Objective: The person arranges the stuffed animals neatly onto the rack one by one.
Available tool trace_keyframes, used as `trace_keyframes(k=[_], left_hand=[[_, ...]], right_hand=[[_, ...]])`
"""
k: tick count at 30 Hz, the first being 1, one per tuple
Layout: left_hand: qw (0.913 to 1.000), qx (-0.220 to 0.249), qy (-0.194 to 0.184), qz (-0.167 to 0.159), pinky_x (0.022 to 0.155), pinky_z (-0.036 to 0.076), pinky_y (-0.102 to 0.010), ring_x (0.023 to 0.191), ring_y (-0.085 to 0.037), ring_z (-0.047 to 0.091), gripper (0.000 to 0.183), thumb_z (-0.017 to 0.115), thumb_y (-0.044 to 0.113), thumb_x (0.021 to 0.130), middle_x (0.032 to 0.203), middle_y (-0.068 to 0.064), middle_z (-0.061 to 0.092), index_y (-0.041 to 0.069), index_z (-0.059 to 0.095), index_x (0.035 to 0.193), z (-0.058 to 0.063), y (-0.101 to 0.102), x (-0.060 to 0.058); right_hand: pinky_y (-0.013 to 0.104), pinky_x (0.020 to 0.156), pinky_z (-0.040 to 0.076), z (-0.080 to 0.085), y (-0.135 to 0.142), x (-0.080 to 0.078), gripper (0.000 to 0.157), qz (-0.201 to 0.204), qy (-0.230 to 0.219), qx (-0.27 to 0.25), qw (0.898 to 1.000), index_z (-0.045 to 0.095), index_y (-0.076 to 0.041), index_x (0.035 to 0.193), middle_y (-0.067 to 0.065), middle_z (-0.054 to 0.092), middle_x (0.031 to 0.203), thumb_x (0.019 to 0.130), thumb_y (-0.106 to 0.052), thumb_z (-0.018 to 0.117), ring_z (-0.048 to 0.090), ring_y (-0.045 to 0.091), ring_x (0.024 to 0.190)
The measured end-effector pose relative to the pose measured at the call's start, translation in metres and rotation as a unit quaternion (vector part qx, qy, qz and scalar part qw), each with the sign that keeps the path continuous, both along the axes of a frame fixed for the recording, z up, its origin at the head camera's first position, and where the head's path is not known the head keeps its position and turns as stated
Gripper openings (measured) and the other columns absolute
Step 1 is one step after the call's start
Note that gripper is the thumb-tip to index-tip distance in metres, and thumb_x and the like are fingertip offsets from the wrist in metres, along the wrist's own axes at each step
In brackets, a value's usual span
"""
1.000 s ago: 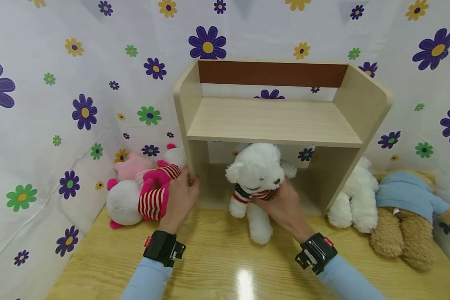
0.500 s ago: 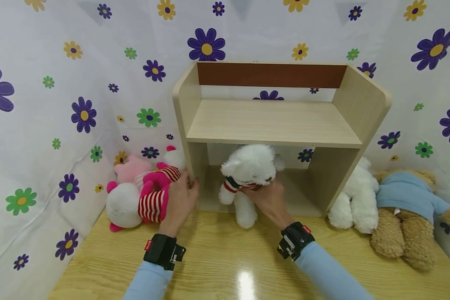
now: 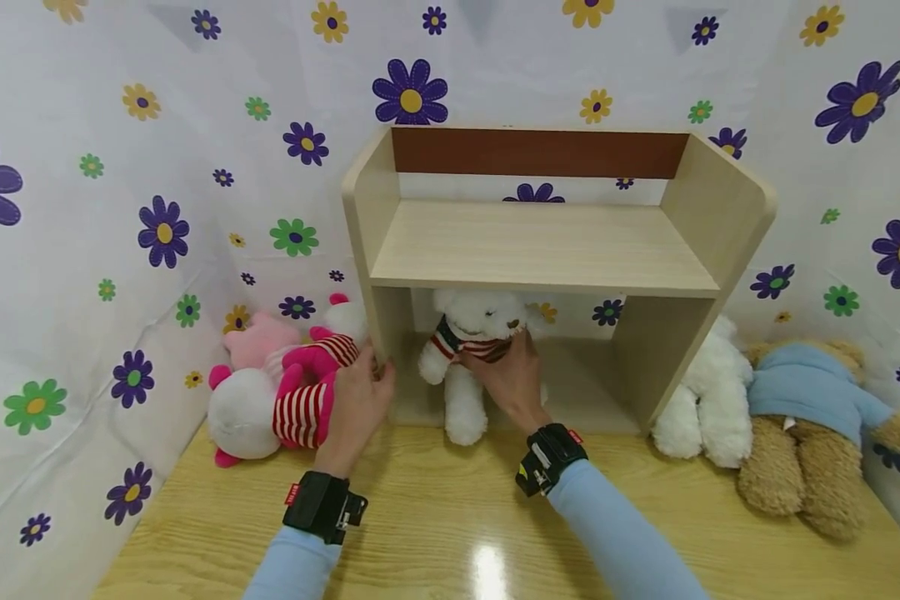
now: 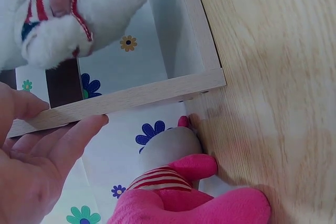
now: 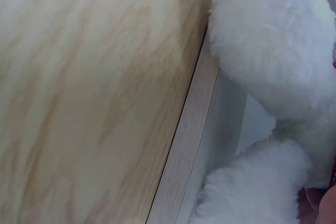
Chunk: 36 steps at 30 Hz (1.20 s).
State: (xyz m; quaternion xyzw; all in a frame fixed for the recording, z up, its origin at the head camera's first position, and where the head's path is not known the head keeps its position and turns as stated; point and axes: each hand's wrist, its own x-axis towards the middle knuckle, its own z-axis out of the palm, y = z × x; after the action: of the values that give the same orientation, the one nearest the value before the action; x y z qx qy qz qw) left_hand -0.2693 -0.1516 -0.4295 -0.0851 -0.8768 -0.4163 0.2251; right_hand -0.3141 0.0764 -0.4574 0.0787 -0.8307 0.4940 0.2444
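My right hand (image 3: 512, 379) grips a white plush bear (image 3: 465, 404) by the chest of its striped sweater. The bear is upright at the lower compartment's left half, its head top hidden under the middle board. In the right wrist view its fluffy legs (image 5: 273, 40) stand over the shelf's bottom edge. My left hand (image 3: 356, 408) holds the left side panel of the wooden shelf (image 3: 547, 246). In the left wrist view the thumb lies on one face of that panel (image 4: 131, 95) and the fingers on the other.
Left of the shelf lie pink-and-white plush toys (image 3: 300, 408) with striped clothes and a pink plush (image 3: 258, 340). To the right sit another white plush (image 3: 708, 400) and a brown bear (image 3: 810, 433) in a blue top. A flowered cloth (image 3: 217, 108) hangs behind the wooden table (image 3: 435, 517).
My right hand has carried the white bear leftward and deeper into the lower compartment, and the bear has turned more upright. My left hand stays on the side panel.
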Motion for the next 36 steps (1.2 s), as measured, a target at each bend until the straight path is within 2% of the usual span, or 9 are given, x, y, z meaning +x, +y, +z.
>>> trace_keyframes(k=[3,5,9,15,18,22,26,29,36], left_hand=[[1.0,-0.001,-0.001,-0.002,0.049,0.043,-0.027,0.057,-0.022,0.06,0.036,0.062,0.007,0.098,0.083,-0.025,0.073,-0.003,0.058,0.132,-0.001,-0.001,0.001],[1.0,-0.001,0.0,-0.002,0.05,0.044,-0.025,0.061,-0.023,0.065,0.037,0.062,0.008,0.098,0.088,-0.026,0.074,-0.003,0.058,0.133,-0.001,-0.001,0.001],[1.0,-0.001,-0.001,-0.004,0.049,0.045,-0.025,0.061,-0.025,0.067,0.036,0.062,0.01,0.099,0.091,-0.026,0.074,-0.002,0.058,0.133,0.0,0.0,0.001],[0.9999,-0.007,0.008,0.006,0.046,0.04,-0.026,0.054,-0.019,0.056,0.029,0.062,0.009,0.098,0.076,-0.021,0.069,-0.003,0.061,0.124,0.0,0.001,0.002],[0.9996,-0.017,0.016,0.018,0.045,0.039,-0.027,0.052,-0.018,0.052,0.022,0.063,0.009,0.097,0.07,-0.018,0.065,-0.004,0.062,0.116,-0.001,0.001,0.002],[0.9992,-0.023,0.021,0.025,0.047,0.038,-0.028,0.053,-0.019,0.051,0.019,0.064,0.009,0.097,0.067,-0.018,0.063,-0.005,0.062,0.11,-0.001,0.002,0.003],[0.9994,-0.019,0.015,0.024,0.046,0.036,-0.026,0.051,-0.017,0.048,0.018,0.064,0.009,0.097,0.065,-0.016,0.061,-0.005,0.063,0.108,-0.001,0.002,0.003],[0.9994,-0.019,0.018,0.023,0.045,0.036,-0.026,0.051,-0.016,0.048,0.017,0.064,0.009,0.097,0.065,-0.015,0.061,-0.005,0.063,0.106,-0.001,0.002,0.003],[0.9992,-0.02,0.02,0.026,0.046,0.036,-0.028,0.052,-0.017,0.047,0.016,0.063,0.009,0.097,0.064,-0.014,0.06,-0.003,0.064,0.107,-0.001,0.002,0.003]], right_hand=[[0.051,0.095,0.056,-0.002,-0.005,-0.004,0.092,-0.006,-0.013,-0.008,1.0,0.04,-0.014,0.148,0.016,0.059,0.135,0.077,-0.049,0.087,0.064,0.034,0.121],[0.051,0.096,0.055,-0.002,-0.008,-0.007,0.094,-0.007,-0.02,-0.011,1.0,0.038,-0.014,0.15,0.017,0.057,0.138,0.078,-0.05,0.086,0.062,0.034,0.123],[0.054,0.097,0.055,-0.001,-0.015,-0.013,0.098,-0.02,-0.029,-0.007,0.999,0.034,-0.009,0.154,0.022,0.055,0.141,0.08,-0.05,0.084,0.061,0.038,0.125],[0.055,0.096,0.055,0.003,-0.028,-0.02,0.102,-0.045,-0.06,-0.024,0.997,0.029,-0.004,0.155,0.027,0.052,0.142,0.081,-0.047,0.085,0.06,0.043,0.125],[0.054,0.091,0.056,0.004,-0.036,-0.024,0.103,-0.059,-0.073,-0.04,0.995,0.025,-0.004,0.154,0.028,0.049,0.141,0.081,-0.045,0.085,0.063,0.044,0.119],[0.05,0.078,0.058,0.004,-0.042,-0.027,0.094,-0.071,-0.074,-0.041,0.994,0.031,-0.002,0.147,0.027,0.046,0.137,0.082,-0.042,0.085,0.066,0.041,0.103],[0.046,0.077,0.057,0.002,-0.043,-0.028,0.083,-0.066,-0.073,-0.027,0.995,0.043,0.0,0.139,0.027,0.042,0.137,0.082,-0.042,0.086,0.064,0.037,0.098],[0.045,0.078,0.056,0.0,-0.043,-0.028,0.074,-0.046,-0.06,-0.021,0.997,0.05,0.001,0.133,0.027,0.043,0.135,0.082,-0.041,0.085,0.064,0.035,0.098],[0.041,0.075,0.059,-0.004,-0.039,-0.026,0.057,0.004,-0.035,0.009,0.999,0.055,0.002,0.124,0.026,0.045,0.13,0.089,-0.034,0.08,0.067,0.032,0.095]])
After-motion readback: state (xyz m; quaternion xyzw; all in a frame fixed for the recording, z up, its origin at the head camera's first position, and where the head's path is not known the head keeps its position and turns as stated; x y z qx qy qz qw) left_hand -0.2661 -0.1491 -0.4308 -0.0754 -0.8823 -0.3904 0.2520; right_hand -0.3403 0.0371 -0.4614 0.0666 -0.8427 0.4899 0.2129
